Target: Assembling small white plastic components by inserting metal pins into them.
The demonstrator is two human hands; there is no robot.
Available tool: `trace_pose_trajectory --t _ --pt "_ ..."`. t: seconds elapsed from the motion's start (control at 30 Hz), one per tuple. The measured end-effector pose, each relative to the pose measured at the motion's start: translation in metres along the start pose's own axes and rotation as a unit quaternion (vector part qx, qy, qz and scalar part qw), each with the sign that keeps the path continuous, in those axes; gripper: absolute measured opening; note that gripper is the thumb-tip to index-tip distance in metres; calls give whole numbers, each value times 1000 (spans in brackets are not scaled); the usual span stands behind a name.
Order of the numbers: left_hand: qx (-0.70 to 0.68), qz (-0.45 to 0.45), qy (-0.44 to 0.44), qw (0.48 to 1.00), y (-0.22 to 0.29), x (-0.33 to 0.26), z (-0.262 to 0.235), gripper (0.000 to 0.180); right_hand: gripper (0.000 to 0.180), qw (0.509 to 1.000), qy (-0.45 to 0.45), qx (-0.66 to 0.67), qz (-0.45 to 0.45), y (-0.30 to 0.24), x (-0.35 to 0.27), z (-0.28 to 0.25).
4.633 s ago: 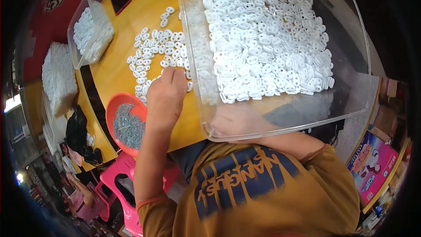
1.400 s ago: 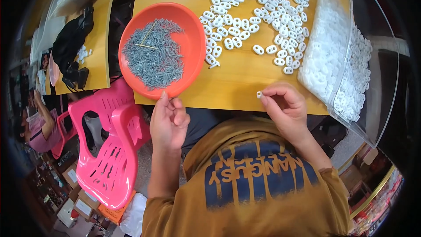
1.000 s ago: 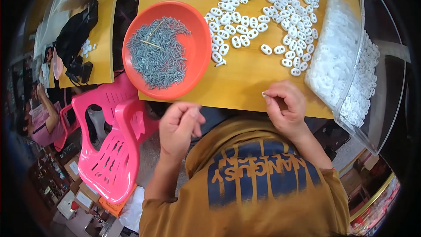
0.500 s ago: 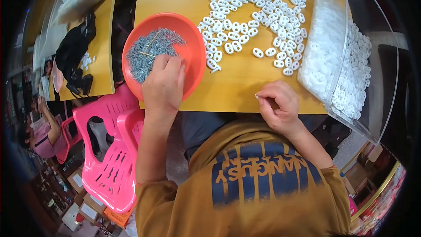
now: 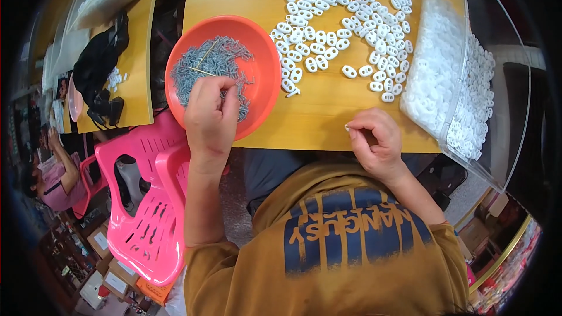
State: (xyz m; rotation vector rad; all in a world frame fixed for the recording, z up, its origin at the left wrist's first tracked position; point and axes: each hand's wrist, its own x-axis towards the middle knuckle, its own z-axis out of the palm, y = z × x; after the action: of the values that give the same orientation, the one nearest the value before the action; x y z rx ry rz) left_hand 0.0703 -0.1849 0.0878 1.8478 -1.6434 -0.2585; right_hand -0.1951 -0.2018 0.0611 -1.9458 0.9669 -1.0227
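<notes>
My left hand (image 5: pixel 211 118) is over the near side of a red-orange bowl (image 5: pixel 264 76), which holds a heap of small grey metal screws (image 5: pixel 202 85). Thumb and forefinger are pinched; whatever lies between them is hidden. At the table's front edge, my right hand (image 5: pixel 377 143) is closed on a small white piece (image 5: pixel 348 128), of which only a tip shows. Between the hands and farther back, many white oval plastic pieces with two holes (image 5: pixel 349 71) lie scattered. One near the bowl (image 5: pixel 288 85) has a screw beside or in it.
Thin straw-coloured sticks (image 5: pixel 202 71) lie across the screws. At right stands a clear box (image 5: pixel 448 114) full of more white pieces. A pink plastic chair (image 5: pixel 143 222) is by my left arm. Another person (image 5: pixel 61 178) sits far left, near a second table (image 5: pixel 140 52).
My left hand has drawn back slightly toward me within the bowl, with its fingers still pinched. The right hand keeps its pinch in nearly the same place.
</notes>
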Motion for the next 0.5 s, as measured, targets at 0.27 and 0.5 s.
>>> trace_pose_trajectory --t 0.27,0.5 --pt "-569 -257 -41 780 27 -15 -19 12 18 918 -1 319 237 -33 7 2" --pt "-754 -257 -92 597 65 -37 -21 14 19 892 -74 420 151 -72 33 11"
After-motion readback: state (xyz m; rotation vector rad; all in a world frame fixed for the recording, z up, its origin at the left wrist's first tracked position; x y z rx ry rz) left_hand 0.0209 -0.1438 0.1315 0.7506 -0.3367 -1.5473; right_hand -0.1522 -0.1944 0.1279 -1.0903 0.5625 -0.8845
